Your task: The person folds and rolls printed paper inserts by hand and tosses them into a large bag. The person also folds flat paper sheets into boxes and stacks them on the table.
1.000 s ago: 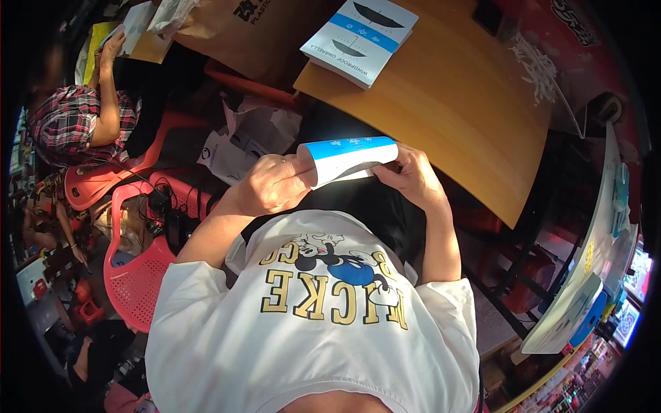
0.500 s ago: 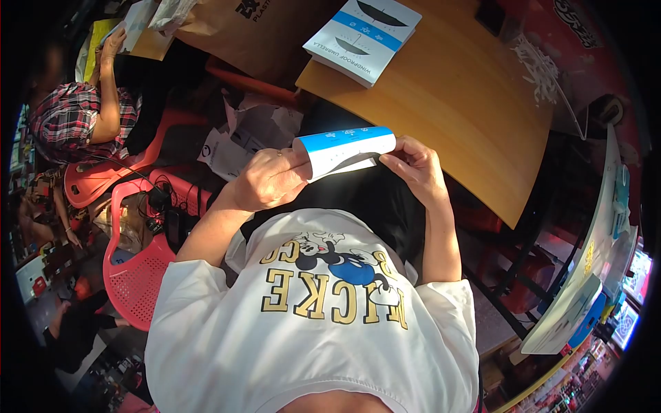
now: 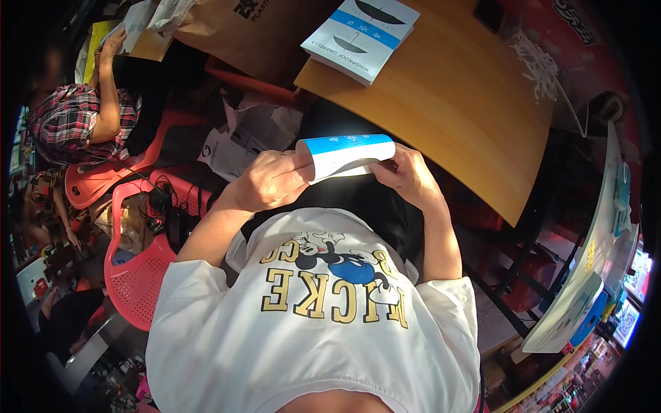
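Between my two hands, above my lap, is a blue and white printed sheet [image 3: 348,153], bent into a curved sleeve. My left hand [image 3: 272,180] is closed on its left end, thumb and fingers pinching the edge. At the other end my right hand [image 3: 406,175] grips the sheet, fingers bent around the edge. Part of the white underside shows below the blue band. On the wooden table [image 3: 441,117] ahead lies a stack of similar flat sheets [image 3: 361,38] printed with umbrella drawings and the words "windproof umbrella".
White strips [image 3: 537,69] lie at the table's far right. A large brown paper bag [image 3: 241,34] stands ahead on the left. Torn packaging [image 3: 237,141] sits below it. Red chairs [image 3: 141,275] are to my left, where another person in a plaid shirt [image 3: 76,124] holds papers.
My right hand has moved slightly left and down, its fingers curling further around the sheet's right end. The sheet has tipped a little. My left hand has barely moved.
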Demonstrator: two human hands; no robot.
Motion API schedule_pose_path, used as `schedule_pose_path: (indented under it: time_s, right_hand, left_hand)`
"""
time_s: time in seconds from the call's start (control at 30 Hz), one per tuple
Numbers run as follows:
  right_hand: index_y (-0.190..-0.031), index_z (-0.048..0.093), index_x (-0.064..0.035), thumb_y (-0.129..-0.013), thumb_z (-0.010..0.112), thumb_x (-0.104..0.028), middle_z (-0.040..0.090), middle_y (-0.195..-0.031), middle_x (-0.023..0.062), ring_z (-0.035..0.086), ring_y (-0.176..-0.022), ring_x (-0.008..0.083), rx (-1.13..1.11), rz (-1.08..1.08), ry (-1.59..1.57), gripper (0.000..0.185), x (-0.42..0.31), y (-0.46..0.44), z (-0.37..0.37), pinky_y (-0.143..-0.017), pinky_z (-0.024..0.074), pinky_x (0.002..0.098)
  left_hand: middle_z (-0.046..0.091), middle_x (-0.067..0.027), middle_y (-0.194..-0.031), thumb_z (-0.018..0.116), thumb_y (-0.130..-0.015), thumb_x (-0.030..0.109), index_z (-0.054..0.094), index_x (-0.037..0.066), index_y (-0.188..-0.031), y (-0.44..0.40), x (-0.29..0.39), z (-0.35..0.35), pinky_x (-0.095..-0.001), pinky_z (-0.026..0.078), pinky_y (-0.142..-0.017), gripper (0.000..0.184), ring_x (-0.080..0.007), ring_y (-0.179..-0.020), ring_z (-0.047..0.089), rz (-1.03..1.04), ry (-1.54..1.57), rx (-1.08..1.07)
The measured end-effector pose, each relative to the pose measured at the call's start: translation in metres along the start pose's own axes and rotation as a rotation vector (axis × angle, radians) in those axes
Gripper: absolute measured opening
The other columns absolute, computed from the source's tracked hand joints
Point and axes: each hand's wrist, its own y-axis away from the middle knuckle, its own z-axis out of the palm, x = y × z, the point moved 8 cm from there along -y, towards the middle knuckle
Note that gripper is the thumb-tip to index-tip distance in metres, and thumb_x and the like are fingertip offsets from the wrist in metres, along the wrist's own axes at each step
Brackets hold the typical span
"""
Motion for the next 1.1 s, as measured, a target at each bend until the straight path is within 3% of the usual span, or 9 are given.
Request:
schedule_pose_path:
  time_s: [0.07, 0.3, 0.47, 0.63, 0.9, 1.03, 1.1]
  right_hand:
    - [-0.085, 0.056, 0.0012, -0.083, 0.059, -0.012, 0.051, -0.064, 0.0036, 0.045, -0.058, 0.0115, -0.026, 0.093, -0.031, 0.014, 0.013, 0.001, 0.001, -0.056, 0.041, 0.0263]
    - [-0.08, 0.054, 0.0004, -0.085, 0.058, -0.012, 0.047, -0.062, -0.0017, 0.04, -0.058, 0.0061, -0.052, 0.116, -0.221, 0.014, 0.02, 0.004, 0.002, -0.052, 0.0362, 0.0227]
    - [-0.082, 0.057, -0.0008, -0.088, 0.062, -0.018, 0.05, -0.071, -0.0034, 0.042, -0.063, 0.0028, -0.083, 0.045, -0.614, 0.019, 0.017, 0.012, 0.0, -0.056, 0.0348, 0.0174]
    - [-0.092, 0.064, 0.0012, -0.088, 0.065, -0.013, 0.061, -0.081, -0.001, 0.054, -0.074, 0.0048, 0.133, 0.047, -0.493, 0.015, 0.034, 0.006, -0.008, -0.068, 0.044, 0.0182]
    - [-0.082, 0.059, 0.0008, -0.089, 0.064, -0.018, 0.058, -0.074, -0.0005, 0.046, -0.067, 0.0041, 0.054, 0.079, -0.221, 0.02, 0.033, 0.002, 0.005, -0.058, 0.0399, 0.0204]
    - [-0.086, 0.057, -0.0006, -0.091, 0.06, -0.016, 0.051, -0.073, -0.0026, 0.043, -0.067, 0.0035, -0.023, 0.106, -0.254, 0.016, 0.013, 0.011, 0.007, -0.058, 0.0385, 0.0191]
    - [-0.086, 0.056, -0.0006, -0.091, 0.059, -0.013, 0.051, -0.075, -0.0029, 0.044, -0.069, 0.003, -0.06, 0.052, -0.426, 0.014, -0.009, 0.02, 0.008, -0.059, 0.0389, 0.0188]
  left_hand:
    - [0.061, -0.008, -0.089, 0.068, -0.064, -0.003, 0.064, 0.002, -0.094, 0.0, -0.001, 0.0, -0.0271, 0.045, -0.049, 0.031, -0.0161, -0.06, 0.057, 0.004, 0.012, 0.009]
    - [0.061, -0.0084, -0.089, 0.068, -0.065, -0.003, 0.063, 0.001, -0.095, -0.004, 0.0, -0.003, -0.0275, 0.045, -0.049, 0.031, -0.0168, -0.058, 0.057, 0.029, 0.053, 0.031]
    - [0.061, -0.0086, -0.09, 0.068, -0.065, -0.003, 0.063, 0.001, -0.094, -0.001, -0.003, -0.004, -0.0277, 0.046, -0.05, 0.03, -0.0179, -0.06, 0.058, 0.027, -0.048, 0.035]
    - [0.062, -0.0083, -0.091, 0.068, -0.065, -0.003, 0.063, 0.001, -0.094, -0.005, -0.003, -0.004, -0.0275, 0.045, -0.049, 0.029, -0.0172, -0.06, 0.058, 0.032, -0.035, 0.042]
    - [0.06, -0.009, -0.09, 0.066, -0.065, -0.004, 0.062, 0.001, -0.091, -0.008, 0.002, -0.002, -0.0273, 0.045, -0.046, 0.027, -0.0164, -0.056, 0.055, 0.056, -0.041, 0.026]
    - [0.058, -0.0085, -0.086, 0.065, -0.065, -0.004, 0.06, 0.0, -0.087, -0.01, -0.005, 0.0, -0.0277, 0.044, -0.044, 0.023, -0.0163, -0.055, 0.054, 0.055, -0.031, 0.028]
    - [0.056, -0.0081, -0.082, 0.064, -0.065, -0.004, 0.058, 0.0, -0.086, -0.008, -0.007, 0.006, -0.0278, 0.045, -0.043, 0.022, -0.0165, -0.054, 0.054, 0.077, -0.061, -0.026]
